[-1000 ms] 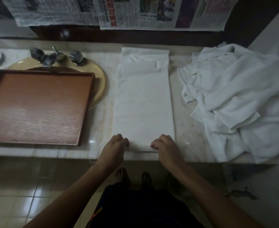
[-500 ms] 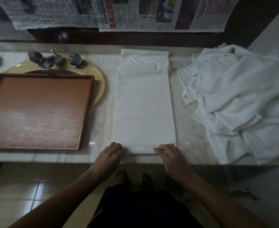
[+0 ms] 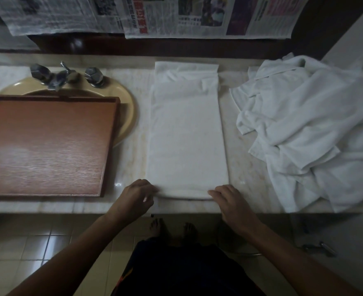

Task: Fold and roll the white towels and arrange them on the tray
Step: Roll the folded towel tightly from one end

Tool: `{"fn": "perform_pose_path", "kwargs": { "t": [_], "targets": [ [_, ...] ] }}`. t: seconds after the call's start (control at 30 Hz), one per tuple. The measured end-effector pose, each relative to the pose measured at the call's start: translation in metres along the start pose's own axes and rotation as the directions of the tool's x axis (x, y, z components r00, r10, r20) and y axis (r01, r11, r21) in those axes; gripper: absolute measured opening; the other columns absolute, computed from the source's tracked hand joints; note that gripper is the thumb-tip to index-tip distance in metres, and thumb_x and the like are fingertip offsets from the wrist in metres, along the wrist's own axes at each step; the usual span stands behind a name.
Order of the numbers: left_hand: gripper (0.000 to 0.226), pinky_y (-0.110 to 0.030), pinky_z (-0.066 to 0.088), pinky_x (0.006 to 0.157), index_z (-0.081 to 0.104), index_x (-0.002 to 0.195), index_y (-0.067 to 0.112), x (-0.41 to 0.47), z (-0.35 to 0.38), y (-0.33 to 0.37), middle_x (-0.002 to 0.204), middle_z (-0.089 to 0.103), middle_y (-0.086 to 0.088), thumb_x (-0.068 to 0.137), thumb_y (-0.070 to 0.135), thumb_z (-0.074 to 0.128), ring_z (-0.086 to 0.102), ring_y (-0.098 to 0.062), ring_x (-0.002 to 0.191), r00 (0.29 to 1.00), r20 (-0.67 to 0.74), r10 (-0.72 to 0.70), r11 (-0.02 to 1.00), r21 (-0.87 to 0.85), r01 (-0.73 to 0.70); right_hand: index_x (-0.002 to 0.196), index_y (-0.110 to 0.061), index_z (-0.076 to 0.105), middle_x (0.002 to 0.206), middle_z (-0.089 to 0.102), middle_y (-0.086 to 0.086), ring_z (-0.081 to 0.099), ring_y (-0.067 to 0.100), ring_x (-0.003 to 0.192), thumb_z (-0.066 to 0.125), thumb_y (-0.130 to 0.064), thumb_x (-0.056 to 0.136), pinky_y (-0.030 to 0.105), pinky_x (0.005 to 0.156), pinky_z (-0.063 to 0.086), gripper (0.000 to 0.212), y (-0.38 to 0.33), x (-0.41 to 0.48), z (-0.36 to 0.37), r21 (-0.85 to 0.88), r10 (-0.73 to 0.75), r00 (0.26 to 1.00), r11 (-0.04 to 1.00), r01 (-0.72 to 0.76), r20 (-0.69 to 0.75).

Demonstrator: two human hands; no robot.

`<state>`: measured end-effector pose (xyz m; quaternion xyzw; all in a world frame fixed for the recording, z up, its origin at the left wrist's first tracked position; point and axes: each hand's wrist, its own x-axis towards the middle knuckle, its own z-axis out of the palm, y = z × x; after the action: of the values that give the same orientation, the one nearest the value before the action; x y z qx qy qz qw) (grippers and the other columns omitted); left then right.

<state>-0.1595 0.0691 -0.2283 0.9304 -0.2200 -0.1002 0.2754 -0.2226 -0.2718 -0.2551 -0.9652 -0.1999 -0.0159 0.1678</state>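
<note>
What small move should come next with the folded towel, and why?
Probably roll the near edge away from the body. Both the left hand and right hand pinch the near corners of the folded towel, whose edge is already curled up slightly, while the rest lies flat on the counter and the tray holds nothing.

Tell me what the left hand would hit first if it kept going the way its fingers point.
The left hand points right, along the near rolled edge of the folded white towel, which its fingertips probably already touch.
</note>
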Motion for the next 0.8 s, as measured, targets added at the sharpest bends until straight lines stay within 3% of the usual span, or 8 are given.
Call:
{"fn": "perform_pose_path", "kwargs": {
  "t": [0.1,0.2,0.3,0.43,0.53,0.6,0.67,0.8],
  "targets": [
    [0.027,-0.024,0.054,0.069,0.082,0.100,0.022,0.010,-0.007,0.000,0.089,0.067,0.010,0.081,0.004,0.077,0.058,-0.003,0.070,0.995,0.025,-0.100,0.993,-0.062,0.101,0.119,-0.015,0.071,0.110,0.066,0.001,0.056,0.024,0.101,0.062,0.011,0.073,0.036,0.081,0.042,0.053,0.004,0.008,-0.003,-0.006,0.052,0.998,0.999,-0.052,0.027],
    [0.018,-0.016,0.049,0.077,0.083,0.101,0.026,0.021,-0.015,-0.001,0.092,0.076,0.008,0.086,0.016,0.078,0.066,-0.005,0.080,0.960,0.098,-0.261,0.960,-0.080,0.269,0.120,-0.025,0.067,0.109,0.067,-0.008,0.057,0.019,0.098,0.068,0.005,0.084,0.034,0.078,0.035,0.046,0.005,0.020,-0.008,0.059,0.185,0.979,0.980,-0.191,0.088],
    [0.017,-0.026,0.055,0.085,0.081,0.101,0.028,0.028,-0.021,-0.005,0.093,0.078,0.010,0.085,0.024,0.080,0.071,-0.006,0.090,0.912,0.165,-0.374,0.908,-0.135,0.397,0.114,-0.028,0.065,0.109,0.065,-0.012,0.058,0.015,0.100,0.060,-0.011,0.100,0.035,0.080,0.033,0.022,0.009,0.031,-0.014,0.125,0.260,0.952,0.952,-0.280,0.160],
    [0.009,-0.022,0.048,0.067,0.078,0.091,0.024,0.037,-0.019,-0.002,0.083,0.074,0.009,0.082,0.022,0.081,0.069,-0.012,0.084,0.863,0.167,-0.478,0.858,-0.123,0.499,0.099,-0.028,0.070,0.098,0.063,-0.013,0.056,0.010,0.092,0.063,-0.017,0.100,0.035,0.081,0.037,0.014,0.012,0.045,-0.020,0.182,0.333,0.919,0.910,-0.372,0.213],
    [0.008,-0.018,0.038,0.060,0.075,0.088,0.020,0.041,-0.013,0.005,0.086,0.069,0.004,0.082,0.020,0.080,0.064,-0.016,0.084,0.875,0.074,-0.478,0.872,-0.082,0.483,0.098,-0.025,0.075,0.099,0.065,-0.010,0.053,0.013,0.096,0.067,-0.013,0.097,0.035,0.085,0.045,0.015,0.008,0.049,-0.019,0.180,0.387,0.905,0.891,-0.417,0.177],
    [0.011,-0.022,0.037,0.060,0.072,0.089,0.018,0.039,-0.008,0.008,0.091,0.062,0.001,0.082,0.015,0.080,0.059,-0.015,0.079,0.898,-0.037,-0.438,0.898,-0.067,0.435,0.100,-0.021,0.075,0.100,0.062,-0.008,0.051,0.012,0.097,0.068,-0.002,0.092,0.027,0.080,0.045,0.021,-0.001,0.049,-0.016,0.219,0.394,0.913,0.886,-0.409,0.109],
    [0.017,-0.028,0.042,0.060,0.069,0.088,0.015,0.033,0.001,0.013,0.093,0.057,-0.001,0.081,0.002,0.077,0.055,-0.016,0.073,0.948,-0.114,-0.298,0.955,-0.036,0.296,0.099,-0.019,0.073,0.099,0.058,-0.008,0.051,0.010,0.095,0.066,0.011,0.085,0.025,0.074,0.047,0.034,-0.012,0.046,-0.009,0.235,0.384,0.920,0.890,-0.391,0.076],
    [0.033,-0.036,0.047,0.053,0.067,0.086,0.007,0.015,0.025,0.020,0.086,0.055,-0.005,0.073,-0.023,0.064,0.052,-0.023,0.074,0.988,-0.148,-0.035,0.994,0.099,0.050,0.098,-0.014,0.074,0.098,0.059,-0.002,0.055,0.022,0.093,0.061,0.022,0.067,0.040,0.068,0.055,0.050,-0.023,0.037,0.004,0.171,0.322,0.947,0.932,-0.319,0.013]
  ]
}}
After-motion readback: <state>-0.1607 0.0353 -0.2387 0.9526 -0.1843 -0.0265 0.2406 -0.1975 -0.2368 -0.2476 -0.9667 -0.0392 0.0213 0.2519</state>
